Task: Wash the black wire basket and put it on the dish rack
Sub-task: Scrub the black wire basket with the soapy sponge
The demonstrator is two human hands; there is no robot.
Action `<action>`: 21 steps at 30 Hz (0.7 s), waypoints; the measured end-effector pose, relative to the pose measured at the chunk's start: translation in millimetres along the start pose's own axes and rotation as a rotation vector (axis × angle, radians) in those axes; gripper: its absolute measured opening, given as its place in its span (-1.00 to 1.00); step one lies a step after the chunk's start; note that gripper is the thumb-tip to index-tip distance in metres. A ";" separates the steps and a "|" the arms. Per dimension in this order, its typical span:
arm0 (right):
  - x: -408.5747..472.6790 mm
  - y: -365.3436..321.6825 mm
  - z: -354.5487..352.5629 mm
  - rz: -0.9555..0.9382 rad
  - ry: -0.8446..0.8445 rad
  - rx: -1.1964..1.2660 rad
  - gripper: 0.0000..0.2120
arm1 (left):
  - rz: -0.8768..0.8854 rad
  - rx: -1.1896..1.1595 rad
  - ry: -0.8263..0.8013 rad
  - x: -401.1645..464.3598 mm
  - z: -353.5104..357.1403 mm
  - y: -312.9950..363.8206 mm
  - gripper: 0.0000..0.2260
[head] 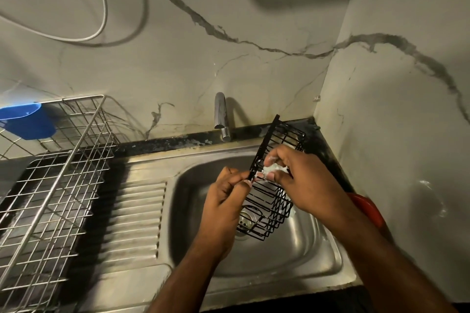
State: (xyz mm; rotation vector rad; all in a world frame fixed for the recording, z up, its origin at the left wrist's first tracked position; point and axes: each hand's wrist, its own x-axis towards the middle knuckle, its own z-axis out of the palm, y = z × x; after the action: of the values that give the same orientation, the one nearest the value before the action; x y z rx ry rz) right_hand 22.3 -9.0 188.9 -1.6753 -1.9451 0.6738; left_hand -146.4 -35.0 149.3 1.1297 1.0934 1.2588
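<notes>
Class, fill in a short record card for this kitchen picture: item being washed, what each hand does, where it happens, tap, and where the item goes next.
item: black wire basket
left hand: pinches the basket's edge
right hand: holds a soapy white scrubber against the basket
place: above the steel sink
tap: no water visible
next spot: dish rack, left of the sink

Black wire basket (274, 201) tilted above the sink; dish rack (50, 185) left.

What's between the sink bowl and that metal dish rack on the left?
In the head view, only the ribbed steel draining board lies between the sink bowl and the dish rack; it looks bare.
</notes>
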 end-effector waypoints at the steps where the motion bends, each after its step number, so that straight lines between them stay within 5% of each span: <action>1: -0.1 0.0 1.5 -0.001 0.002 -0.020 -0.80 | -0.041 -0.034 0.005 -0.9 0.9 2.0 -0.71; 8: -5.8 2.9 19.9 0.014 -0.113 -0.066 -0.76 | -0.659 -0.275 -0.134 8.0 1.5 0.7 -0.36; 15: -16.9 5.2 26.0 -0.010 -0.169 0.026 -0.78 | -0.642 -0.213 0.003 15.5 -1.5 -9.4 -0.78; 21: -18.3 -4.1 18.8 -0.042 -0.126 0.072 -0.78 | -0.545 -0.300 0.061 15.0 -1.5 -0.7 -0.77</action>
State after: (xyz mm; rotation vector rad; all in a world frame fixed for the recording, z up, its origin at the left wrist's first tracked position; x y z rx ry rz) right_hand 9.6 -28.7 176.5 -1.5793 -2.0108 0.8411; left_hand -147.5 -19.9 148.5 0.5189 1.1155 0.9805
